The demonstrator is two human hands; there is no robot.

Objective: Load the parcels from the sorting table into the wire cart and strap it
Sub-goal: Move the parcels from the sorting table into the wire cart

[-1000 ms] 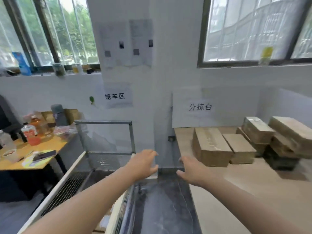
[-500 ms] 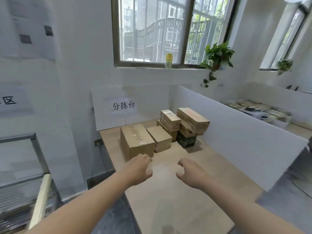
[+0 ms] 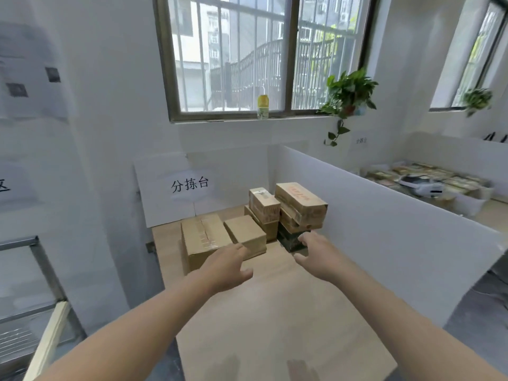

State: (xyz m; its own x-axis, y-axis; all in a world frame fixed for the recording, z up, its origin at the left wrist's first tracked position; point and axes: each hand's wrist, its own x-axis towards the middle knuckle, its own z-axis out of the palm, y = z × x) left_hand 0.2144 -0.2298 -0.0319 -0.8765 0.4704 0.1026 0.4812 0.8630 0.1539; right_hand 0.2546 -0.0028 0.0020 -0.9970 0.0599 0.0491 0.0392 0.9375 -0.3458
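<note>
Several cardboard parcels stand at the far end of the wooden sorting table [image 3: 275,312]: a large taped box [image 3: 202,237] on the left, a smaller box [image 3: 246,233] beside it, and a stack on the right topped by a long printed carton [image 3: 301,203] over a dark box [image 3: 290,239]. My left hand [image 3: 226,266] reaches out just in front of the large box, fingers relaxed, holding nothing. My right hand [image 3: 316,253] hovers empty in front of the dark box. A corner of the wire cart [image 3: 33,270] shows at the left edge.
A white partition [image 3: 384,229] runs along the table's right side. A paper sign [image 3: 189,185] leans on the wall behind the parcels. A bottle [image 3: 262,105] and a potted plant [image 3: 349,94] sit on the window sill.
My view has swung right from the cart to the sorting table. Both hands have stretched forward, closer to the parcels, and still hold nothing.
</note>
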